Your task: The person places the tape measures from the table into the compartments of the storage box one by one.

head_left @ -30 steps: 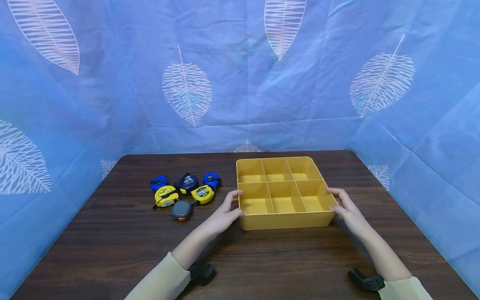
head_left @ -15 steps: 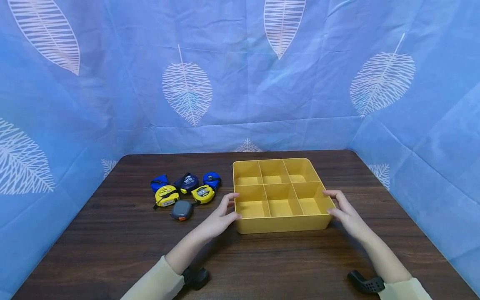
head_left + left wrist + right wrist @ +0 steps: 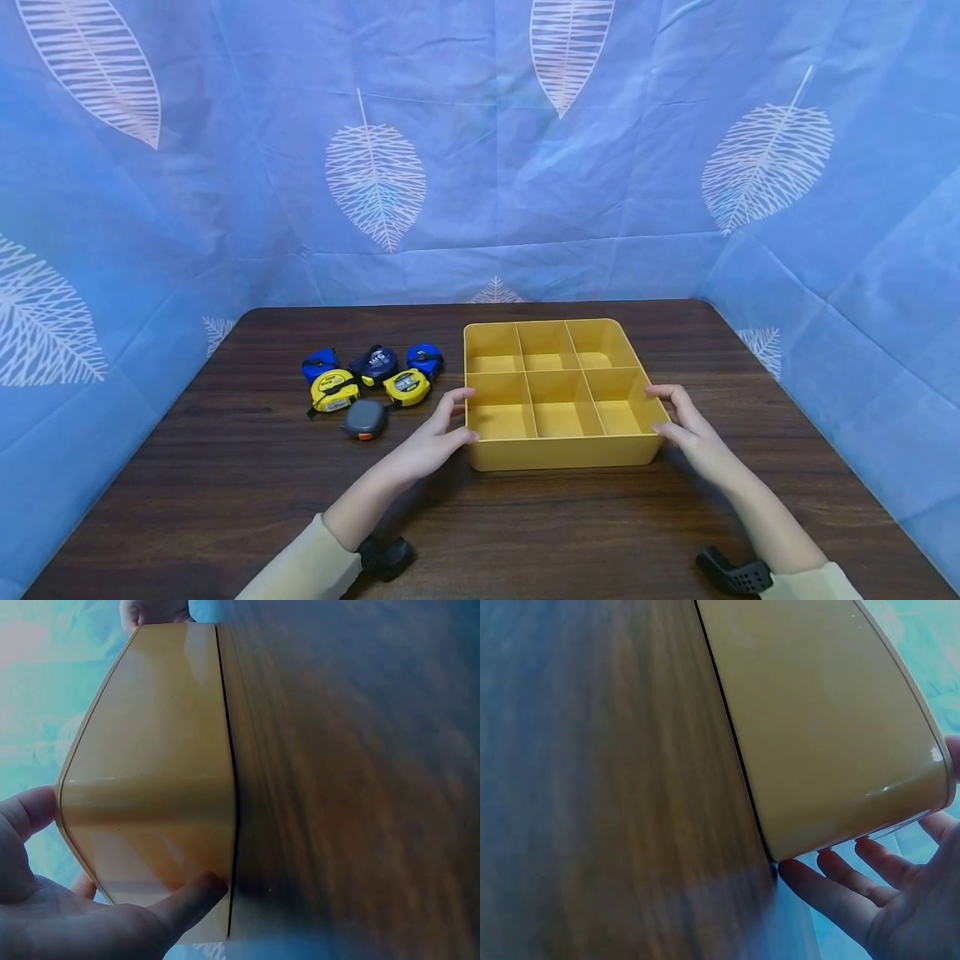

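A yellow six-compartment organizer box (image 3: 562, 454) sits on the dark wooden table, its compartments empty. My left hand (image 3: 427, 450) grips its left side near the front corner; in the left wrist view the thumb is at the rim and a fingertip presses low on the outer wall (image 3: 150, 712). On the opposite side, my right hand (image 3: 701, 442) holds the box with thumb at the rim. From the right wrist view, several of its fingertips touch the side wall near the bottom edge.
Left of the box lie several tape measures: a grey one (image 3: 365, 419), yellow ones (image 3: 334, 392) and blue ones (image 3: 425, 359). The table (image 3: 555, 533) is enclosed by a blue leaf-patterned cloth (image 3: 450, 183) at the back and sides.
Both hands have slid the box a little to the left and towards the person, mostly in the first half second. The tape measures stay where they were.
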### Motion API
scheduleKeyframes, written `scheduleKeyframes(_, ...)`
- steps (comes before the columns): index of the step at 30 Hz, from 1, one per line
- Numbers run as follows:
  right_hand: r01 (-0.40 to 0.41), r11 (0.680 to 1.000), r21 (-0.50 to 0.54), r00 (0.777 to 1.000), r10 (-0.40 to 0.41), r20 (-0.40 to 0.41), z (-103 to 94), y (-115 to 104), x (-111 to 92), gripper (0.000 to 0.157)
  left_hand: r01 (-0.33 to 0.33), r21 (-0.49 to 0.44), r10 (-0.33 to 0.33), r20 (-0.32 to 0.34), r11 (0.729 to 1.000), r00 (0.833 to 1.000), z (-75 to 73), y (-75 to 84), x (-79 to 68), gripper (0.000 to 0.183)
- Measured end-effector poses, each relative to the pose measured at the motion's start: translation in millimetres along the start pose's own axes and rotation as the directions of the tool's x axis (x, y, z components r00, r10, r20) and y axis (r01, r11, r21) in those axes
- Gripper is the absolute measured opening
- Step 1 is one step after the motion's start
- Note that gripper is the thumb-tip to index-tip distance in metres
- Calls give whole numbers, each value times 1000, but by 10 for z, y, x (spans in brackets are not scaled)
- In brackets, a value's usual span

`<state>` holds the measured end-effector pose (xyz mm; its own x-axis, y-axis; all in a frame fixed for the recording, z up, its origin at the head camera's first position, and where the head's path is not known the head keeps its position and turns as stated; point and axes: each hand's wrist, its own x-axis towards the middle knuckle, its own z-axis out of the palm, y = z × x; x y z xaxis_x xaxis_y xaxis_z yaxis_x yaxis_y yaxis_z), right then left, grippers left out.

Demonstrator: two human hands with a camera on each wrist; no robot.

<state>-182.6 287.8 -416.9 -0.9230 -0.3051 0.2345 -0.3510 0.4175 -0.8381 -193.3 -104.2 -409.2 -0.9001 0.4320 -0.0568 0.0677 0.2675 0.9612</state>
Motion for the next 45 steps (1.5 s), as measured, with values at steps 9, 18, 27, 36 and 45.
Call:
scheduleKeyframes(9,-2,1000,9,1000,2,2,5,-27,-10,42,-13,-7,13,4,1000,1000,7,12,-18,58)
scheduleKeyframes(18,12,999,32,1000,-12,5,7,-16,5,42,-21,-5,21,-1,1000,1000,4,28,-40,58)
scheduleKeyframes(27,35,999,39,999,-36,3,7,4,-2,42,-30,31,30,-5,999,1000,7,44,-50,59)
scheduleKeyframes(36,28,999,35,1000,-28,-8,12,7,-6,42,-50,125,48,23,991,999,-20,28,-38,57)
scheduleKeyframes(45,37,998,51,999,-37,-11,19,20,-4,41,-63,224,56,36,973,998,-71,38,-64,61)
